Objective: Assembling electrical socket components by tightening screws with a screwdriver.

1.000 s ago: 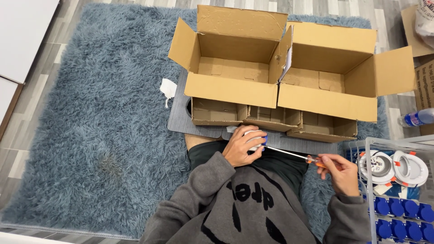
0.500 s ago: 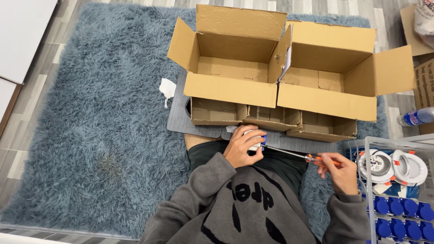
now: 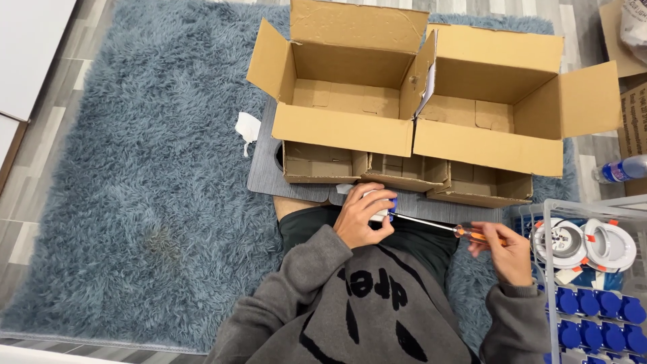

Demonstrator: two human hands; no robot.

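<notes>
The left hand (image 3: 364, 216) is curled around a small white-and-blue part (image 3: 384, 210), held over the lap at about 6 o'clock from the two open boxes (image 3: 350, 128); the right hand (image 3: 505, 251) pinches the orange handle of a screwdriver (image 3: 465, 232), whose thin shaft runs toward 10 o'clock with its tip at the part; I judge the step to be driving or loosening a screw in that part; the next move would call for keeping the tip seated while the handle turns, with the part gripped firm. The fingers hide most of the part, so its shape and the screw itself cannot be made out; at 3 o'clock a clear crate (image 3: 593, 209) of round white lamps (image 3: 559, 241) and blue pieces is cut off by the frame edge.
</notes>
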